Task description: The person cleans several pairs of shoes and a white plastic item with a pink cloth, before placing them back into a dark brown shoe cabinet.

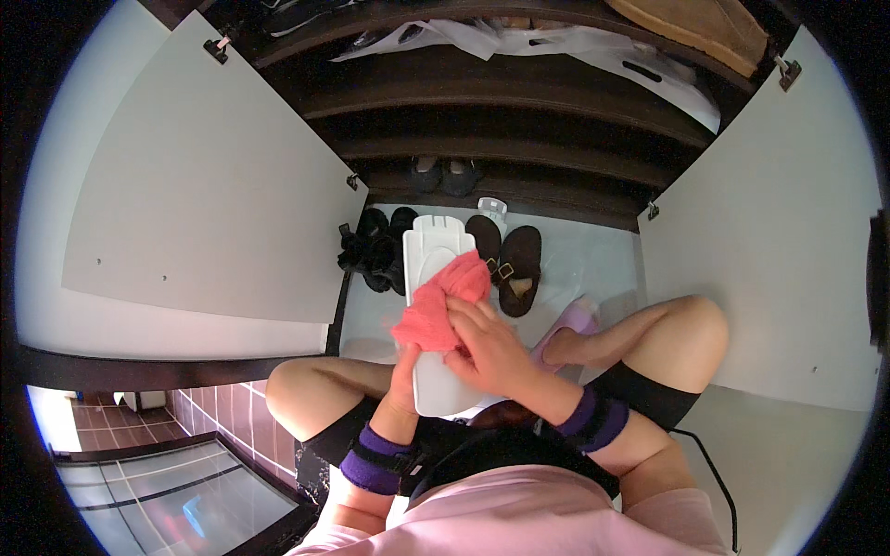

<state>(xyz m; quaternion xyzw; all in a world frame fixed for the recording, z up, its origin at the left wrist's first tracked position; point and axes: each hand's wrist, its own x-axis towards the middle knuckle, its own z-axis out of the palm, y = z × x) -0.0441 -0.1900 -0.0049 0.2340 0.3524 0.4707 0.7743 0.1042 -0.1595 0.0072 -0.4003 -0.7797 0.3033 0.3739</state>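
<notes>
A long white plastic piece [452,393], which looks like part of a shoe holder, lies tilted over my lap with its notched end away from me. My left hand [405,382] grips its left edge, the thumb on top and the other fingers hidden beneath. Across its upper face lies a crumpled coral-pink cloth [445,302]. With bent fingers, my right hand [487,347] holds this cloth against the plastic. Just past the piece, a pair of dark brown buckled clogs [520,271] rests on the pale floor.
An open shoe cabinet with dark shelves [500,97] stands ahead, between a left door [208,187] and a right door [758,229]. Black shoes [375,247] sit at left. Another white plastic piece [493,206] is behind the clogs. Dark shoes [459,177] occupy the lowest shelf.
</notes>
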